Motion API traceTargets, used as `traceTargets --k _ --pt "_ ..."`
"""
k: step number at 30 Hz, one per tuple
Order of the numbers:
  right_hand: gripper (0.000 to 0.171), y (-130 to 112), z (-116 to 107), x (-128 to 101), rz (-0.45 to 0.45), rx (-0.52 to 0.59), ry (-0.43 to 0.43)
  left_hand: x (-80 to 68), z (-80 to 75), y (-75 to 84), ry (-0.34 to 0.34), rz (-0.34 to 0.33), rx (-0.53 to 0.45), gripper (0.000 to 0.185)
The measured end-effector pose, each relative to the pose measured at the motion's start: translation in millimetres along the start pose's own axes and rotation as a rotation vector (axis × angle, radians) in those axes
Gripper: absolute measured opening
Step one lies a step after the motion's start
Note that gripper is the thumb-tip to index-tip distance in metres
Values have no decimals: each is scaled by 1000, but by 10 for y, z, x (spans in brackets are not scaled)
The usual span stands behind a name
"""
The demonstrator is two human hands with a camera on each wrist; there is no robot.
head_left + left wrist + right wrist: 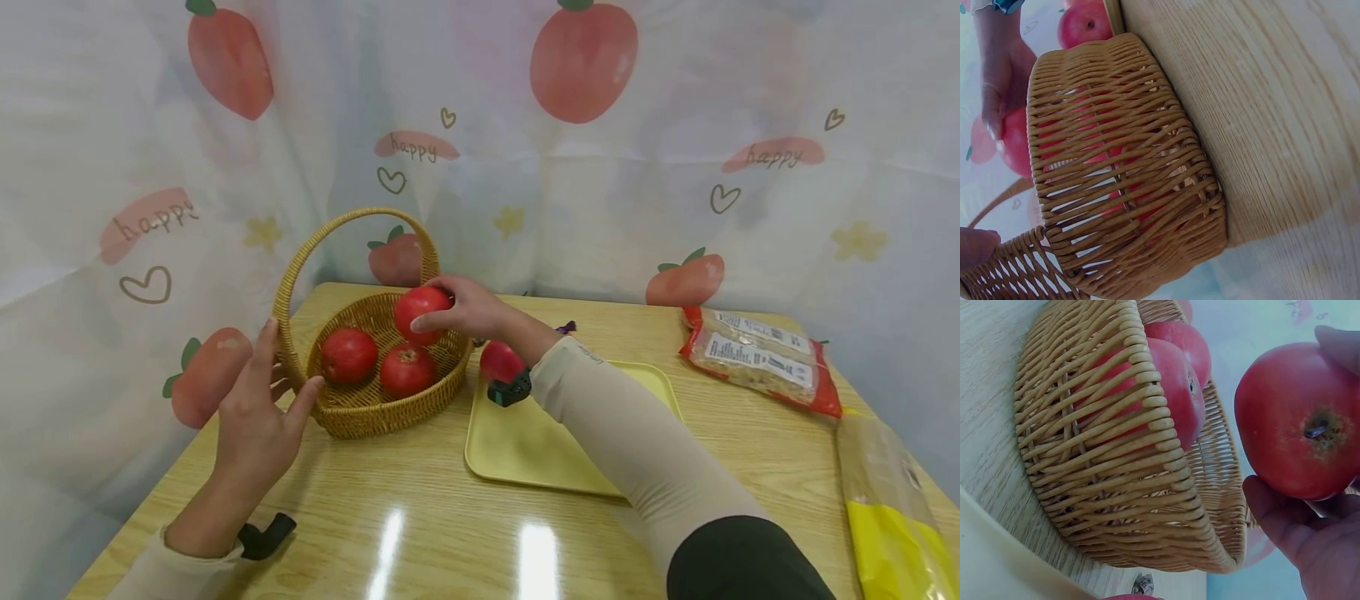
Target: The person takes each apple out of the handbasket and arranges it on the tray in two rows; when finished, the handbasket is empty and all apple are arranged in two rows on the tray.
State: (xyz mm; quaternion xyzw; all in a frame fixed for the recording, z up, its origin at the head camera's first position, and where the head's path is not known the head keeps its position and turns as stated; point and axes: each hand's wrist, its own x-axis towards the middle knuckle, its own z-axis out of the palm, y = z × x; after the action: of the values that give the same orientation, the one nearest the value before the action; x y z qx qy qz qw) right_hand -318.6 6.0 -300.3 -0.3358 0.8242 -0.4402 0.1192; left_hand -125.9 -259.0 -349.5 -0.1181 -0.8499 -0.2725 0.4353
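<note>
My right hand (pixel 468 308) grips a red apple (pixel 1297 419) over the right side of a wicker basket (pixel 375 423). Fingers and thumb lie on opposite sides of the fruit, its stem showing in the right wrist view. Two more red apples (pixel 349 356) rest inside the basket, whose tall arched handle (pixel 300 260) stands up. At the basket's left side, my left hand (pixel 258 421) touches the rim by the handle's base, fingers and thumb spread. Its thumb (pixel 977 247) overlaps the woven handle base in the left wrist view.
A yellow tray (pixel 525 454) lies right of the basket, with another red apple (pixel 500 362) on it, partly hidden by my right wrist. Farther right are a red-edged clear food bag (pixel 761 358) and a yellow-and-clear bag (pixel 892 517). Patterned cloth (pixel 480 100) hangs behind the table.
</note>
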Motion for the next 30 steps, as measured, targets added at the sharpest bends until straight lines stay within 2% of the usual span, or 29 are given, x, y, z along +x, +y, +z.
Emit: traceTargets --k 5,13,20,30 --pt "64 31 -39 -51 -1 23 3 0 5 -4 2 -5 -2 101" --pt "64 29 -89 -183 59 121 21 7 -4 1 3 -4 12 102" --pt "61 45 -130 -264 7 125 35 18 -9 -1 4 -4 10 101" --pt "60 127 -194 -351 -12 145 50 13 -6 -10 -9 -21 8 101"
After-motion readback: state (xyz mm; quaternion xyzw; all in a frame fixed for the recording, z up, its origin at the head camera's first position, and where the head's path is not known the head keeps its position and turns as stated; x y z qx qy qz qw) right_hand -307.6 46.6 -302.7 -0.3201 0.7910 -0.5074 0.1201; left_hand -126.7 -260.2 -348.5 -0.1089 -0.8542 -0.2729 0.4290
